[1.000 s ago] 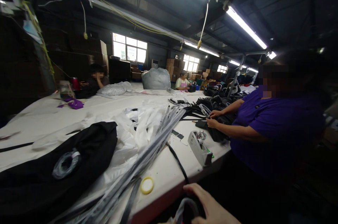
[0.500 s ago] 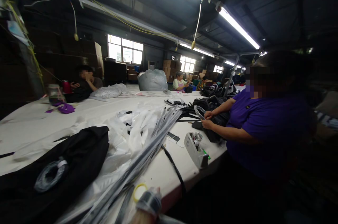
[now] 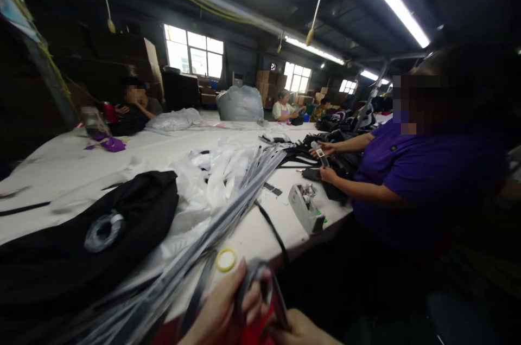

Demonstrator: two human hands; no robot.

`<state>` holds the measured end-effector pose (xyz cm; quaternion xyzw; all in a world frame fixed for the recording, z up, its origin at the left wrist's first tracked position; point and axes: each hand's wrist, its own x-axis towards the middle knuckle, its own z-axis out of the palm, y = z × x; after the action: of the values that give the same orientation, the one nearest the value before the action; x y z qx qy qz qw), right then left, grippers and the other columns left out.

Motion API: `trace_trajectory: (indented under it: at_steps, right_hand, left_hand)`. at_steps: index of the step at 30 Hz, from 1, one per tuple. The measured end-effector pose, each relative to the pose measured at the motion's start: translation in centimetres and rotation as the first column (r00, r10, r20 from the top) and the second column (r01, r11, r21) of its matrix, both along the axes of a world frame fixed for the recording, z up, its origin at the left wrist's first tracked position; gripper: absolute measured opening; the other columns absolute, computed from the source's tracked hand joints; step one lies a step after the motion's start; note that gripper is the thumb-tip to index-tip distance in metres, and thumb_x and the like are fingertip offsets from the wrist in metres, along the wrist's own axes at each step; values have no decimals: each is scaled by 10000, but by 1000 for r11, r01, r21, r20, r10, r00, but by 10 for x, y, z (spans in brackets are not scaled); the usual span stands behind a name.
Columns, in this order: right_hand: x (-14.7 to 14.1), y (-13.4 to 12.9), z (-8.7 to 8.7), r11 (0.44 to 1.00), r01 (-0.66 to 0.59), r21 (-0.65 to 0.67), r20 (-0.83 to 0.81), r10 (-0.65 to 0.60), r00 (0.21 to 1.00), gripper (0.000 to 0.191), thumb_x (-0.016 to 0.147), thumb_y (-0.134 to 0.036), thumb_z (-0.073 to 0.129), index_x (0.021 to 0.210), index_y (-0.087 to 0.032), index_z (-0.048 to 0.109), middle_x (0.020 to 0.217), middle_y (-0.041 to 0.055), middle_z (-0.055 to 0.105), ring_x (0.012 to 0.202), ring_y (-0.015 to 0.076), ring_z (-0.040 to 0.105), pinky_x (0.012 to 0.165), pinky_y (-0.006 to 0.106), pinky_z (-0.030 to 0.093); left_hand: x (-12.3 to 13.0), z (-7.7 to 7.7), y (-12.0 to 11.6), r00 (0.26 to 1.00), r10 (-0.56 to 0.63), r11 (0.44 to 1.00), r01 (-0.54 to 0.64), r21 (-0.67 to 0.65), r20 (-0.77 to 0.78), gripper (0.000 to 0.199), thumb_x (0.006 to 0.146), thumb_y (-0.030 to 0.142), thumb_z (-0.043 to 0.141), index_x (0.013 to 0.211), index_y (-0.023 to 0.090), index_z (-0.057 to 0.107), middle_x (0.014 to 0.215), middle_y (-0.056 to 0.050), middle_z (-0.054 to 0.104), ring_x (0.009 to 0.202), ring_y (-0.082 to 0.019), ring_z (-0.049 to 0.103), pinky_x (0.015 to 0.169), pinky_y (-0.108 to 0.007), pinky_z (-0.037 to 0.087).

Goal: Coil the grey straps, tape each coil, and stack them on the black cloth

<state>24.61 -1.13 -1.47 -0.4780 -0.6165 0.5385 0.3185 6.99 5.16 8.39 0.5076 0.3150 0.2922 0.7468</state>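
At the bottom centre my left hand (image 3: 230,304) is closed round a dark looped strap (image 3: 254,272), its fingers passing through the loop. Lower right of it, my right hand (image 3: 301,328) grips the strap's other side; its fingers are partly blurred. A yellow tape ring (image 3: 225,260) lies on the table just beyond my left hand. Long strips in clear plastic (image 3: 211,231) run diagonally across the table to the left of my hands. On black cloth (image 3: 142,209) at the left rests a coiled plastic-wrapped ring (image 3: 101,232).
A grey tape dispenser (image 3: 303,209) stands near the table edge (image 3: 260,242). At the right a person in a purple top (image 3: 391,171) holds a wrapped strip. Black straps (image 3: 305,155) are heaped beyond. Other people sit at the far side.
Both my hands and the dark looped strap have come into clearer view at the bottom. The view has tilted down. The person at the right has turned the wrapped piece.
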Motion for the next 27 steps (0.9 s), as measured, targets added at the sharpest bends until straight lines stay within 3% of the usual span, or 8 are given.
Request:
trace_trajectory:
  at_steps: [3, 5, 7, 9, 12, 16, 18, 27]
  right_hand:
    - [-9, -15, 12, 984, -170, -61, -90, 164, 982, 434, 934, -509, 493, 1001, -167, 752, 683, 15, 598, 623, 122, 531, 597, 220, 443]
    - [-4, -21, 26, 936, -341, -83, -163, 325, 932, 452, 939, -511, 499, 1025, -143, 747, 628, 5, 552, 558, 97, 487, 525, 196, 383]
    - [11, -22, 38, 917, -396, -54, -185, 381, 906, 428, 922, -503, 544, 979, -134, 753, 653, 20, 576, 573, 101, 501, 532, 201, 388]
    - [32, -16, 43, 959, -282, -36, -164, 273, 948, 420, 887, -518, 590, 906, -128, 742, 660, 28, 593, 561, 108, 506, 526, 212, 400]
    - [60, -1, 33, 999, -27, -30, -7, 27, 1000, 413, 852, -536, 620, 940, -139, 692, 677, 24, 615, 554, 135, 538, 520, 238, 435]
    - [70, 14, 6, 987, 33, 159, 283, -78, 956, 377, 900, -481, 563, 1104, -183, 670, 1064, 85, 698, 986, 253, 636, 908, 379, 499]
    - [65, 17, -6, 979, 60, 194, 316, -120, 941, 407, 932, -482, 497, 1182, -198, 647, 1194, 93, 673, 1108, 267, 608, 1014, 417, 447]
    - [39, 16, -22, 981, 154, 119, 255, -180, 950, 433, 905, -548, 491, 1038, -174, 665, 905, 68, 700, 831, 234, 637, 766, 340, 481]
  left_hand:
    - [1, 2, 20, 933, 302, 944, -321, 76, 195, 531, 925, 611, 440, 1109, 147, 618, 753, -16, 539, 715, -157, 572, 912, -419, 504]
    - [-1, -14, 28, 865, 489, 737, -478, 478, 111, 568, 917, 651, 400, 1075, 147, 608, 911, -95, 619, 925, -239, 615, 1008, -469, 442]
    - [-5, -37, 28, 835, 541, 513, -238, 825, -96, 674, 862, 736, 382, 1013, 123, 620, 979, -175, 638, 1002, -320, 607, 1004, -513, 429]
    - [-9, -57, 22, 795, 477, 425, 165, 890, -375, 746, 817, 778, 376, 960, 92, 633, 910, -210, 643, 917, -363, 620, 892, -525, 472]
    - [-13, -68, 10, 690, 287, 515, 474, 714, -665, 650, 885, 690, 316, 782, 133, 635, 699, -130, 614, 688, -288, 606, 668, -401, 470]
    - [-14, -57, 7, 779, -15, 868, 321, 379, -626, 698, 942, 656, 217, 571, 171, 556, 467, -12, 467, 441, -137, 435, 503, -279, 348]
    - [-15, -50, 10, 869, -151, 961, 242, 138, -470, 725, 920, 707, 232, 635, 154, 605, 390, 26, 395, 364, -116, 369, 448, -259, 320]
    - [-26, -32, 34, 989, -80, 905, 125, -408, 125, 762, 996, 590, 170, 726, 80, 667, 314, 77, 254, 279, -74, 254, 521, -239, 458]
